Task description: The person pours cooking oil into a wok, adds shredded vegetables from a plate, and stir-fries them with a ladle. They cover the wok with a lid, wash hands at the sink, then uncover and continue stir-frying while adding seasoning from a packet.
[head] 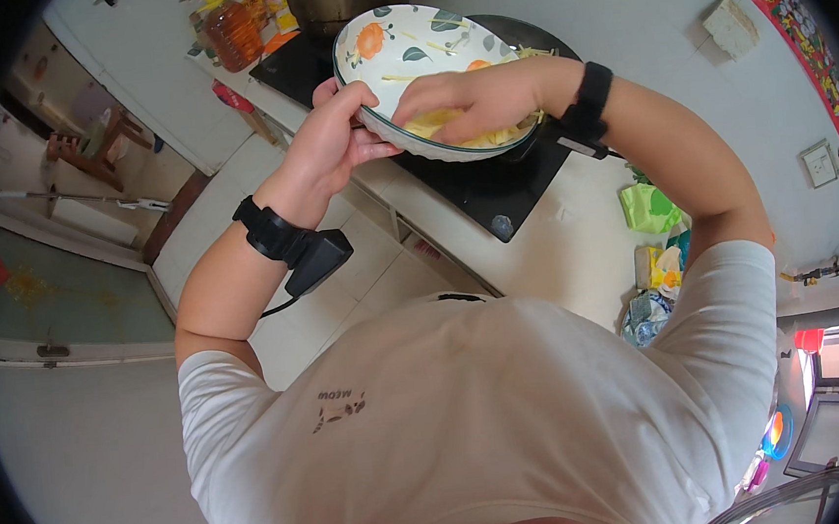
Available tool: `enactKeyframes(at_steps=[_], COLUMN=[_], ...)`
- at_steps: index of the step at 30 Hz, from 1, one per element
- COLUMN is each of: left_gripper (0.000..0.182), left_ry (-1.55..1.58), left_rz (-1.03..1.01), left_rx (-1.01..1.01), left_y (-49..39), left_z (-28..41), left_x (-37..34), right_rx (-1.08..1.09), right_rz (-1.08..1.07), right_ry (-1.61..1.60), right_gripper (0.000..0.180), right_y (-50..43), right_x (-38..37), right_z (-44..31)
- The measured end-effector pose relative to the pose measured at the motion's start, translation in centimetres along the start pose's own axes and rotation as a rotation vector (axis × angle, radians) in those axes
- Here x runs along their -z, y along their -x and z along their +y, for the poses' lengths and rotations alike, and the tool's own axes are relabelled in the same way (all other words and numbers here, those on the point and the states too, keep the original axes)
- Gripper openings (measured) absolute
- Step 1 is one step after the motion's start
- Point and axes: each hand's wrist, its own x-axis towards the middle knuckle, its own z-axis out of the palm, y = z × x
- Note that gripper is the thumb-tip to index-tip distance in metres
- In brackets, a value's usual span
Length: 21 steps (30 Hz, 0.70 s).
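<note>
My left hand (335,132) grips the near-left rim of a white ceramic bowl (403,49) painted with orange flowers and grey leaves, thumb over the edge and fingers underneath. The bowl is tilted down to the right, above a dark pan (519,29) that it partly hides. Inside its lower side lie pale yellow shreds (498,137), which look like potato. My right hand (462,100) reaches into the bowl with bent fingers touching these shreds; whether they close on any is hidden. A few strands cling to the inner wall, and some show at the pan's edge.
Beneath the bowl is a black cooktop (489,201) on a pale counter (561,273). A large metal pot (347,2) and a plastic oil bottle (233,33) stand at the back left. Green packaging (648,208) and a yellow box (656,267) sit along the wall on the right.
</note>
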Motion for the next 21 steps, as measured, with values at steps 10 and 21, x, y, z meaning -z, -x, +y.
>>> enactKeyframes(at_steps=[10,21], left_gripper=[0.064,0.067], left_ry=[-0.081,-0.108], left_rz=[0.08,0.111], left_rx=[-0.014,0.034], left_y=[-1.9,-4.1], left_z=[0.2,0.4], left_x=[0.0,-0.4], right_rx=[-0.121,-0.295], right_rz=[-0.219,0.102], right_ry=[0.673,1.153], right_gripper=[0.014,0.018], right_y=[1.7,5.4], right_x=[1.9,9.3], right_z=[5.4,14.7])
